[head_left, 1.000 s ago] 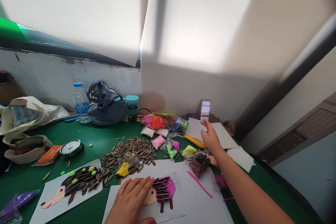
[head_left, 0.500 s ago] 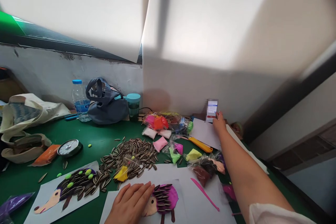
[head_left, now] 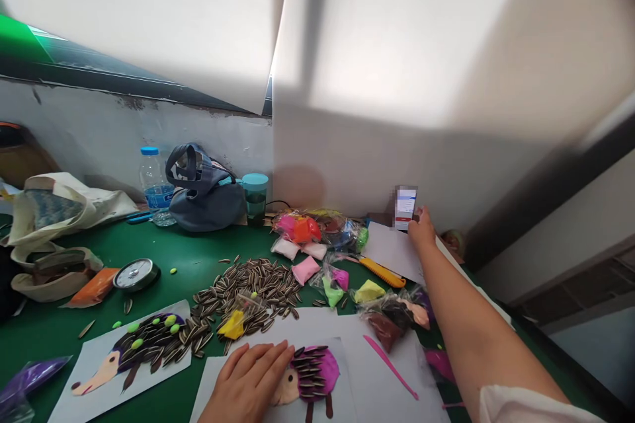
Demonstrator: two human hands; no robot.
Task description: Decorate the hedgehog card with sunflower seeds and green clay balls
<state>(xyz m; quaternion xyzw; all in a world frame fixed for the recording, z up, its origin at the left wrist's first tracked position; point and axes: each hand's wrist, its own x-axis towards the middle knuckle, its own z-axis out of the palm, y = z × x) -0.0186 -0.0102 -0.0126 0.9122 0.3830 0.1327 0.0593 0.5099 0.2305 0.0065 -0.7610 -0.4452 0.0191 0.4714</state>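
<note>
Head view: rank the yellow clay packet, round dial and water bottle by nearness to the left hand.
1. Yellow clay packet, above the left hand.
2. Round dial, farther left on the mat.
3. Water bottle, by the back wall.

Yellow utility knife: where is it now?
In the head view, the knife lies on the green mat, right of centre, at the lower edge of the white paper, below the right hand.

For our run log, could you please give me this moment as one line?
left hand: flat on paper, beside seed-spined clay hedgehog | right hand: at blurred white box
</note>
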